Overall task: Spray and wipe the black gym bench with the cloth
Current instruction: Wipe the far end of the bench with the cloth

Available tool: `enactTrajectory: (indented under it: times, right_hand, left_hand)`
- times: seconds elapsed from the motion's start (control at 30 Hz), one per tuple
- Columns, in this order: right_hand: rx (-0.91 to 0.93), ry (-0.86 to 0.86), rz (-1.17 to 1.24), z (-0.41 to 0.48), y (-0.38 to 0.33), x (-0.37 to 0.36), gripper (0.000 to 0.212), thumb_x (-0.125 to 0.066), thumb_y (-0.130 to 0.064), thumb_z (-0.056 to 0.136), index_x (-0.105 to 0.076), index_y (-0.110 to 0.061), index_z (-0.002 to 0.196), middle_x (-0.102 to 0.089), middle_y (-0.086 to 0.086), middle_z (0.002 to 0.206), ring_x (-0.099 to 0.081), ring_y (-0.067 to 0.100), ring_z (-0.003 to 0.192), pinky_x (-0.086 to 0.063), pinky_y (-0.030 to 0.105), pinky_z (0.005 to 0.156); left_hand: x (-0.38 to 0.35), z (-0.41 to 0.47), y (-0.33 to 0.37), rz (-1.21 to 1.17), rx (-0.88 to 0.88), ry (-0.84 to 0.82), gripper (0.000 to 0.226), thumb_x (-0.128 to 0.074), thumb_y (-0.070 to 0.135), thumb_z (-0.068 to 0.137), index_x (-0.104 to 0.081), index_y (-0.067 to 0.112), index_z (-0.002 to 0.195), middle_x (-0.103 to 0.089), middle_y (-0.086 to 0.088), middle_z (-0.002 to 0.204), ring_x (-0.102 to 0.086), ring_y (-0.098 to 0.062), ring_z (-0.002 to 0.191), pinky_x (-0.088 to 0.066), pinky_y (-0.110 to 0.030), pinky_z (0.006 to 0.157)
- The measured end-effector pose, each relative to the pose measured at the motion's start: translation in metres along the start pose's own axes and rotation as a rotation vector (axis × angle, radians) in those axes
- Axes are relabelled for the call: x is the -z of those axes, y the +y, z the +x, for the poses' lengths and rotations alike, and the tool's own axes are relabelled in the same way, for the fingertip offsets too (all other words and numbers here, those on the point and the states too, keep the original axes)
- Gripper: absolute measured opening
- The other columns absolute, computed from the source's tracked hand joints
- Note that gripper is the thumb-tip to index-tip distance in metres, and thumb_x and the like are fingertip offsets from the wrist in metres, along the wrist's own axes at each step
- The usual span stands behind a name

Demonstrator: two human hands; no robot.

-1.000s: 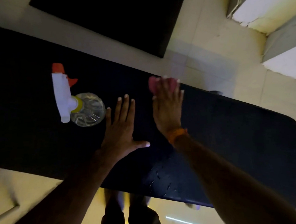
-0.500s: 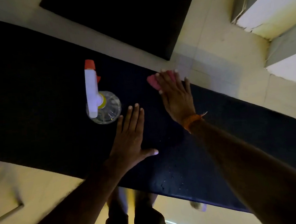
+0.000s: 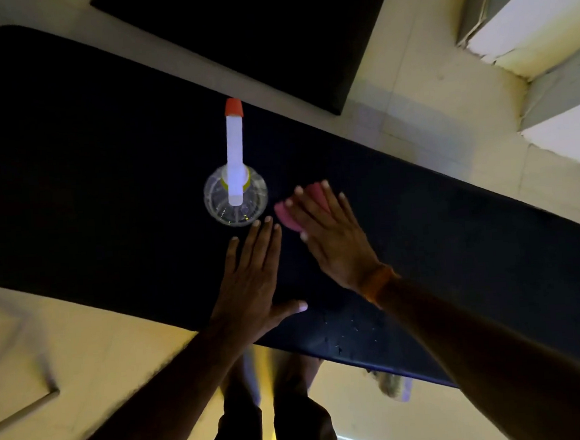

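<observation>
On the black gym bench (image 3: 107,184), most of the pink cloth (image 3: 286,215) is lying hidden under the right hand (image 3: 331,237); only two pink edges are showing, one past the fingertips and one beside the index finger. Both forearms are running out of the lower frame edge, and the bench's left end is fading into darkness. The floor (image 3: 84,337) and the person's legs below the bench are appearing blurred.

The right hand is pressing flat on the cloth, fingers (image 3: 344,209) extended and slightly fanned, palm down; an orange band (image 3: 377,284) is sitting at its wrist. The left hand (image 3: 252,284) is resting flat on the bare bench surface, four fingers held close together, thumb (image 3: 291,309) stretched out sideways, holding nothing.

One spray bottle (image 3: 235,196) is standing upright on the bench just beyond the left fingertips, apart from them, its white trigger head and red nozzle pointing away. Count: one bottle, one cloth, one bench, two hands. Small droplets (image 3: 341,336) are dotting the bench's near edge.
</observation>
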State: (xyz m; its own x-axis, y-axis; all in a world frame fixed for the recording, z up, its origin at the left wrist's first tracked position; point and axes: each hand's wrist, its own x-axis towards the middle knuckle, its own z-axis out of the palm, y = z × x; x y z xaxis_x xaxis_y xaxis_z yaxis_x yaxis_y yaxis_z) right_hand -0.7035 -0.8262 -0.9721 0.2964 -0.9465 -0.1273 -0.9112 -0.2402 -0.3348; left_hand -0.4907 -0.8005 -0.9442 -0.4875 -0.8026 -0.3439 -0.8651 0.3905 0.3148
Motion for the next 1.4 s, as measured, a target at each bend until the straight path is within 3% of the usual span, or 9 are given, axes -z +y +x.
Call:
enactTrajectory:
  times: [0.07, 0.2, 0.37, 0.53, 0.73, 0.9, 1.07, 1.23, 1.4]
  right_hand:
    - [0.017, 0.016, -0.092, 0.005, 0.017, 0.006, 0.056, -0.031, -0.036, 0.111, -0.018, -0.034, 0.165, -0.011, -0.009, 0.174, -0.001, 0.027, 0.162, -0.006, 0.057, 0.130]
    - [-0.277, 0.111, -0.002, 0.025, -0.001, 0.001, 0.055, -0.030, -0.037, 0.111, -0.019, -0.031, 0.165, -0.012, -0.006, 0.175, 0.000, 0.031, 0.162, -0.009, 0.058, 0.129]
    - [0.033, 0.026, -0.100, -0.059, -0.033, -0.024, 0.056, -0.035, -0.035, 0.111, -0.022, -0.029, 0.165, -0.014, -0.005, 0.174, -0.004, 0.031, 0.162, -0.009, 0.055, 0.130]
    - [-0.286, 0.153, -0.038, -0.033, -0.038, -0.018, 0.055, -0.033, -0.034, 0.111, -0.022, -0.031, 0.165, -0.015, -0.009, 0.174, -0.004, 0.029, 0.162, -0.012, 0.058, 0.129]
    - [-0.066, 0.099, -0.150, -0.115, -0.067, -0.039, 0.057, -0.046, -0.032, 0.109, -0.030, -0.027, 0.163, -0.023, -0.004, 0.172, -0.012, 0.032, 0.161, -0.016, 0.059, 0.127]
    - [-0.374, 0.197, -0.016, -0.078, -0.070, -0.032, 0.054, -0.038, -0.033, 0.111, -0.029, -0.026, 0.163, -0.021, -0.004, 0.173, -0.008, 0.033, 0.161, -0.014, 0.059, 0.127]
    - [-0.082, 0.149, -0.111, -0.136, -0.077, -0.049, 0.054, -0.043, -0.032, 0.110, -0.032, -0.027, 0.162, -0.025, -0.002, 0.171, -0.013, 0.035, 0.161, -0.018, 0.060, 0.127]
    - [-0.406, 0.284, 0.019, -0.117, -0.095, -0.056, 0.053, -0.037, -0.032, 0.111, -0.030, -0.026, 0.163, -0.022, -0.003, 0.173, -0.007, 0.034, 0.162, -0.013, 0.061, 0.127]
    - [-0.116, 0.237, -0.109, -0.147, -0.074, -0.058, 0.052, -0.041, -0.031, 0.111, -0.032, -0.027, 0.162, -0.026, -0.001, 0.171, -0.013, 0.035, 0.161, -0.016, 0.061, 0.127]
  left_hand:
    - [0.001, -0.008, -0.006, 0.004, 0.001, -0.009, 0.133, -0.049, 0.092, 0.070, -0.008, 0.005, 0.163, -0.001, -0.012, 0.172, -0.003, -0.029, 0.160, -0.016, -0.059, 0.125]
    - [0.000, -0.018, -0.016, 0.007, -0.041, -0.033, 0.135, -0.058, 0.088, 0.071, -0.003, 0.006, 0.163, 0.005, -0.009, 0.173, 0.004, -0.027, 0.160, -0.009, -0.059, 0.126]
    - [-0.001, -0.026, -0.018, -0.024, -0.068, -0.062, 0.137, -0.057, 0.089, 0.070, 0.000, 0.007, 0.163, 0.013, -0.009, 0.172, 0.014, -0.026, 0.159, -0.002, -0.059, 0.126]
    - [-0.005, -0.025, -0.023, -0.013, -0.093, -0.058, 0.136, -0.048, 0.092, 0.068, 0.000, 0.008, 0.163, 0.012, -0.011, 0.172, 0.013, -0.027, 0.159, 0.001, -0.058, 0.125]
    - [-0.003, -0.034, -0.027, 0.008, -0.146, -0.088, 0.139, -0.061, 0.088, 0.066, 0.001, 0.009, 0.164, 0.014, -0.011, 0.171, 0.016, -0.028, 0.158, 0.001, -0.060, 0.125]
    - [-0.006, -0.036, -0.027, 0.051, -0.147, -0.083, 0.140, -0.061, 0.089, 0.066, 0.002, 0.011, 0.164, 0.014, -0.013, 0.171, 0.016, -0.029, 0.158, 0.006, -0.058, 0.124]
    - [-0.008, -0.035, -0.032, 0.062, -0.176, -0.057, 0.138, -0.060, 0.088, 0.067, 0.000, 0.011, 0.164, 0.011, -0.013, 0.172, 0.013, -0.029, 0.158, 0.006, -0.058, 0.123]
    - [-0.015, -0.036, -0.031, 0.120, -0.174, -0.017, 0.130, -0.039, 0.092, 0.068, -0.002, 0.011, 0.164, 0.005, -0.015, 0.172, 0.007, -0.032, 0.159, -0.002, -0.062, 0.123]
    - [-0.017, -0.038, -0.030, 0.127, -0.167, 0.022, 0.121, -0.044, 0.087, 0.078, -0.004, 0.012, 0.164, 0.004, -0.014, 0.172, 0.005, -0.033, 0.159, -0.004, -0.062, 0.124]
